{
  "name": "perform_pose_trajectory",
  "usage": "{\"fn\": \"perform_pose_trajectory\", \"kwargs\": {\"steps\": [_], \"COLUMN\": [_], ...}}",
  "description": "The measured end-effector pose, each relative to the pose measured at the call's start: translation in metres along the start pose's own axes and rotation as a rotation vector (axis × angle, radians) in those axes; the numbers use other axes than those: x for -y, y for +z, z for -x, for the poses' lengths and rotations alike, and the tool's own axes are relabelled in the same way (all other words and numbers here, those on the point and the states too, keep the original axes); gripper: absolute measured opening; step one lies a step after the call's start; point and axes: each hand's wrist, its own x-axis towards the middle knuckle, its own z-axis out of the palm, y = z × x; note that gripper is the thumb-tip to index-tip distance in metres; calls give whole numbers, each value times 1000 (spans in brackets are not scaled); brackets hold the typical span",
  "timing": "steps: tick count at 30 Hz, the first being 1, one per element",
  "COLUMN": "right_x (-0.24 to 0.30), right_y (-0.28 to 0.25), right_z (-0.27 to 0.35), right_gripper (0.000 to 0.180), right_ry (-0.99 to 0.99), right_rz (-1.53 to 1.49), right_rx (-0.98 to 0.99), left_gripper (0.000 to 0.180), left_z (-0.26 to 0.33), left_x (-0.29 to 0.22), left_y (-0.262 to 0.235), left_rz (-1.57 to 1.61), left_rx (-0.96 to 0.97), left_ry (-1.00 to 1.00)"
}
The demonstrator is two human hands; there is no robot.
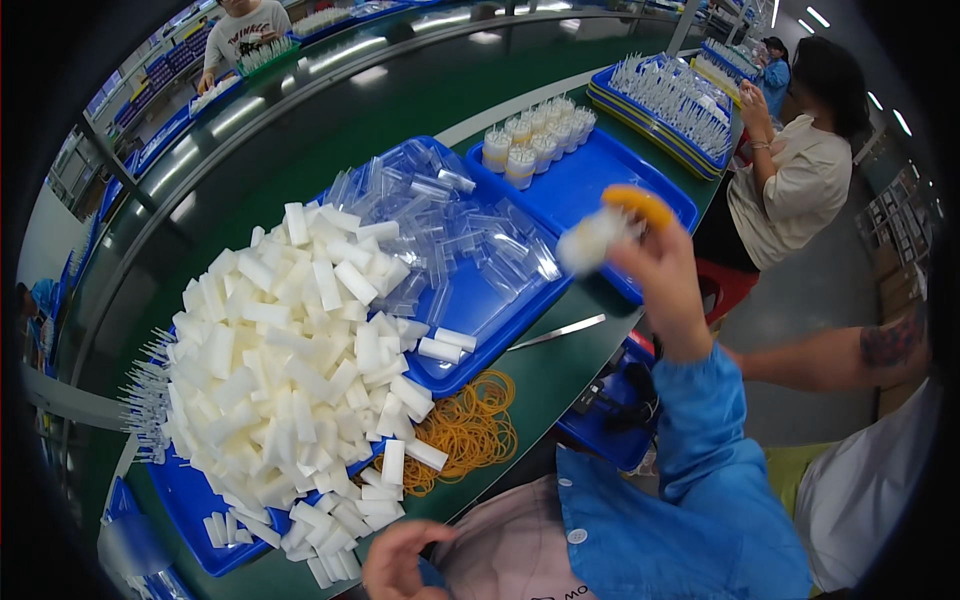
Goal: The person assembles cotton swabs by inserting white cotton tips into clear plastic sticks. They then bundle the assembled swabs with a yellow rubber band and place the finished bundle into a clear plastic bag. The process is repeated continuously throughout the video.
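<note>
The right hand (668,275) pinches one white bundle (590,240) between thumb and fingers, above the near side of a blue tray (605,160); the bundle is blurred, but its long axis seems to run nearly level, slightly downward to the left, with its free end pointing left, away from the palm. One orange curved shape (640,204) sits at the fingertips, too smeared to identify. The left hand (400,560), low near the counter's (540,370) close edge, is half curled, thumb and fingers apart. Roughly a dozen finished-looking bundles (540,135) stand upright in the far part of that same tray. To its left, one more blue tray (475,295) carries clear plastic sleeves (420,210), dozens lying in mixed directions, and two white blocks (447,345) side by side at its near end. Left again, one heap of white foam pieces (285,370), too many to count, points every way. One tangle of tan rubber bands (465,430) and one thin metal strip (557,331) lie on the counter.
</note>
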Motion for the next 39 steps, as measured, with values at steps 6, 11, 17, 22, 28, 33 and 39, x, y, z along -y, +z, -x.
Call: {"fn": "perform_pose_trajectory", "kwargs": {"steps": [6, 11, 17, 22, 28, 33, 39], "right_x": [-94, -118, -132, -123, -125, -127, -126], "right_y": [-127, -129, -131, -122, -138, -142, -130], "right_z": [-131, -176, -183, -178, -178, -181, -181], "right_gripper": [48, 37, 37, 31, 26, 24, 23], "right_ry": [-6, -158, -165, -141, -199, -193, -156], "right_rz": [740, 1163, 1327, 1354, 1354, 1302, 1280], "right_rx": [-386, -345, -243, -262, -178, -161, -186], "left_gripper": [24, 30, 29, 27, 24, 23, 22], "left_z": [29, 38, 39, 29, 21, 16, 14], "left_x": [-19, -24, -20, -23, -20, -19, -21], "left_y": [-29, -31, -35, -35, -44, -50, -60], "left_rz": [-235, -246, -221, -197, -142, -136, -134], "left_rx": [-323, -495, -483, -476, -461, -475, -482], "left_ry": [150, 215, 131, 127, 133, 111, 136]}}
